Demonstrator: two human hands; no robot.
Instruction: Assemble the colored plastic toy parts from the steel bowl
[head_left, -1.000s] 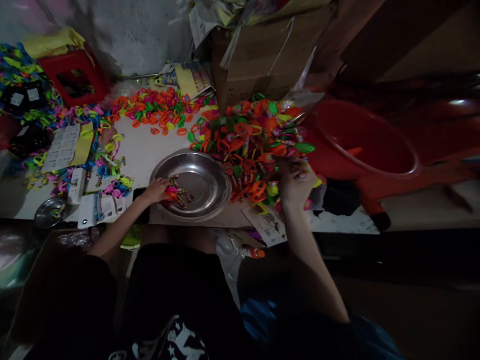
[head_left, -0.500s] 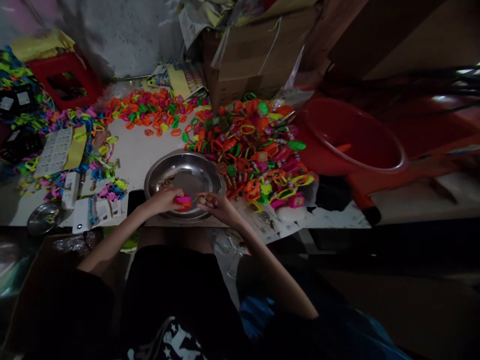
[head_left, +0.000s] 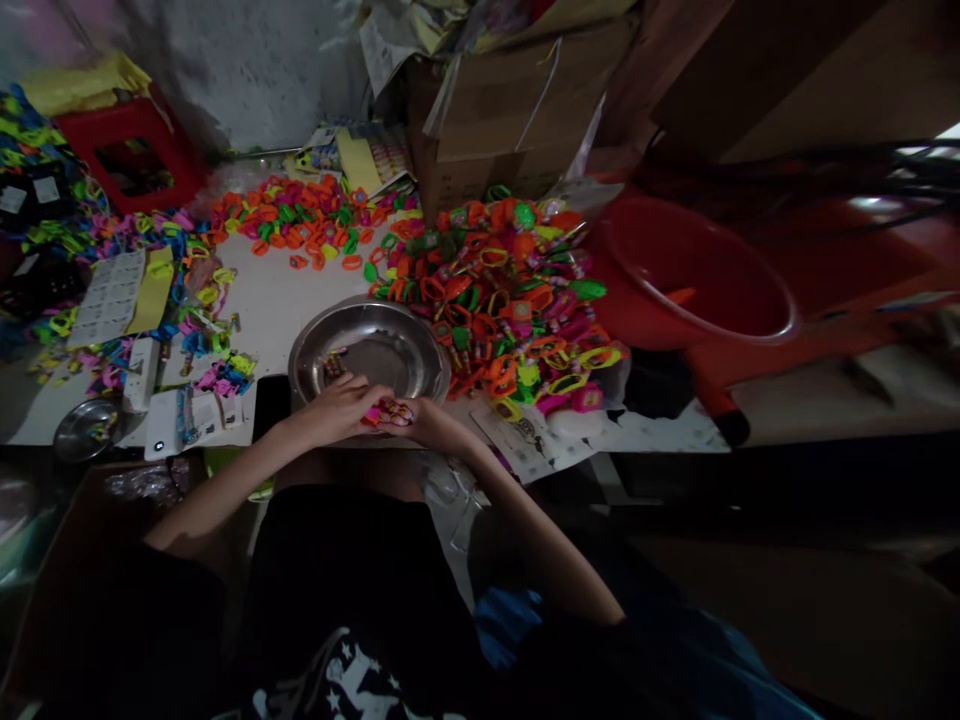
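Observation:
My left hand [head_left: 341,410] and my right hand [head_left: 436,425] meet over the near rim of a round steel bowl [head_left: 304,350]. Closed fingers of the left hold a pink and orange plastic toy watch [head_left: 372,414], mostly covered by the hand. The right hand is closed around small striped wrapped pieces [head_left: 397,411], pressed up against the toy watch. More small wrapped pieces [head_left: 335,362] lie inside the bowl at its left.
A large heap of bright toy watches [head_left: 495,300] lies right of the bowl, by a red basin [head_left: 705,260]. A cardboard box [head_left: 517,110] stands behind. At left are a small steel dish [head_left: 75,432], a white power bank [head_left: 161,425] and a red stool [head_left: 135,160].
My hands have come together: the left moved slightly right over the toy watch, and the right brought the wrapped pieces against it. Earlier there was a gap between them.

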